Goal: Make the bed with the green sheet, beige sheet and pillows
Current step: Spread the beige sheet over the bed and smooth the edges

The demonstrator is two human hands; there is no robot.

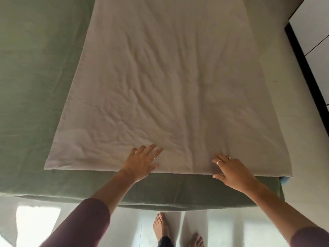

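My left hand [142, 162] and right hand [231, 171] press flat, holding nothing, on the beige sheet [169, 77]: light, limp, creased; best taken by its near hem.

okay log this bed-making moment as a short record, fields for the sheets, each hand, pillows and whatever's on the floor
green sheet: covers the bed, hangs over the near edge
beige sheet: lies on the green sheet toward the right side, wrinkled
left hand: flat on the beige sheet near its near edge, fingers spread
right hand: on the beige sheet's near edge, thumb at the hem
pillows: none in view
floor: pale, two bare feet
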